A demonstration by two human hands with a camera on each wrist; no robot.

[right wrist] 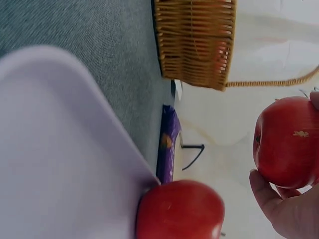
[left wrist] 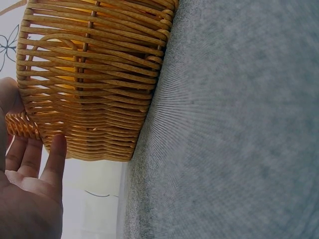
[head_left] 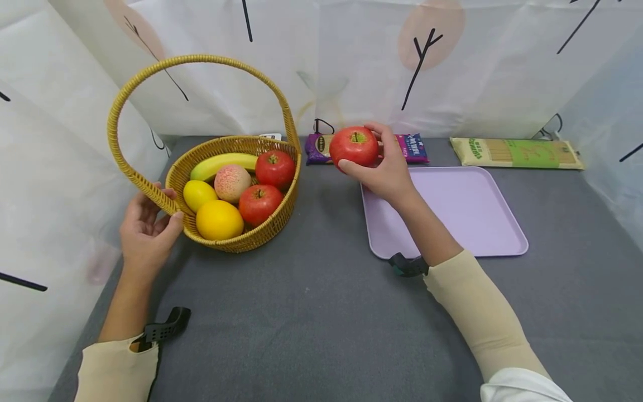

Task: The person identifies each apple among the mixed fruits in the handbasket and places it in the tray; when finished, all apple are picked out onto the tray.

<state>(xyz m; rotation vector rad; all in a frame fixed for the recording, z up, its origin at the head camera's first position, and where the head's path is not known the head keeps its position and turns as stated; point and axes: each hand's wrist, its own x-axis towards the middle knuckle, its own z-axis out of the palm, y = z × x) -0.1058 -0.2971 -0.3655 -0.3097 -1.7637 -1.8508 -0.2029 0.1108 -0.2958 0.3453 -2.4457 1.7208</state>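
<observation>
My right hand (head_left: 387, 170) grips a red apple (head_left: 354, 146) between thumb and fingers, raised above the far left corner of a lilac tray (head_left: 452, 209). A second red apple (right wrist: 180, 211) sits on the tray in the right wrist view; in the head view the hand hides nearly all of it. At the left, my left hand (head_left: 150, 229) holds the wicker basket (head_left: 261, 234) by its rim, near the foot of the tall handle. Inside lie two red apples (head_left: 261, 204), a peach (head_left: 233, 183), a banana (head_left: 226, 163), a lemon (head_left: 198, 195) and an orange (head_left: 219, 220).
Behind the tray lies a purple pasta packet (head_left: 413, 148), partly covered by the right hand and apple. A packet of noodles (head_left: 517, 152) is farther right. A white patterned curtain (head_left: 351, 61) borders the grey tabletop (head_left: 301, 312).
</observation>
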